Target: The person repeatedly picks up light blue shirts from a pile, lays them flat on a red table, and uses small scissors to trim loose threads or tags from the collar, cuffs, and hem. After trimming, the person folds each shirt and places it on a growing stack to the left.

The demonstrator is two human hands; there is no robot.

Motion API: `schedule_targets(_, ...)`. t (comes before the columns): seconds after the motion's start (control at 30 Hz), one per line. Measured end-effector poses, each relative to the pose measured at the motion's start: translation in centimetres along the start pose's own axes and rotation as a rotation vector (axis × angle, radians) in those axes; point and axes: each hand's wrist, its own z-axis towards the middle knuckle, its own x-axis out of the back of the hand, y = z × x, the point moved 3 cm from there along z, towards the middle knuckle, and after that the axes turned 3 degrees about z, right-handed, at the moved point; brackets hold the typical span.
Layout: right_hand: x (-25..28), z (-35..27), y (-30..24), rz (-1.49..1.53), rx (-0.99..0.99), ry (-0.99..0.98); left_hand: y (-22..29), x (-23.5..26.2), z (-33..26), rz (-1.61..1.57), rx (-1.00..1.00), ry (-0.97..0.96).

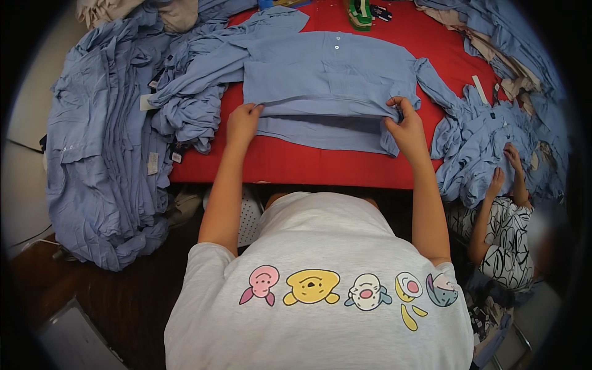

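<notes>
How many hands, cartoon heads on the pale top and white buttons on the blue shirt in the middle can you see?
Wearer's hands, left hand and right hand: 2
Co-worker's hands: 2
Cartoon heads: 5
White buttons on the blue shirt: 2
Total: 11

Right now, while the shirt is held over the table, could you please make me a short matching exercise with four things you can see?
Column one:
1. Table
2. Held shirt
3. Co-worker's top
4. Left hand

Column two:
A. pinching the edge of the blue cloth
B. white with black markings
C. red
D. blue, two pale buttons showing near the far side

Right pairs: 1-C, 2-D, 3-B, 4-A.
</notes>
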Motion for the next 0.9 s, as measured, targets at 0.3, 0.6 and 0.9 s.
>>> schedule_targets(0.3, 7.2, -0.3, 9.6, 0.074, -0.08, 0.429, 2.5, 4.2, -2.0, -2.164, -0.07, -0.845)
schedule_targets(0.6, 4.6, -1.4, 8.9, 1.686, -0.478, -0.046, 7.7, 3.2, -1.7, -2.152, -0.015, -0.754)
schedule_targets(0.9, 3.5, -1.9, 6.4, 1.839, -0.434, 0.07, 6.8, 2.4, -2.2, -2.179, -0.081, -0.82)
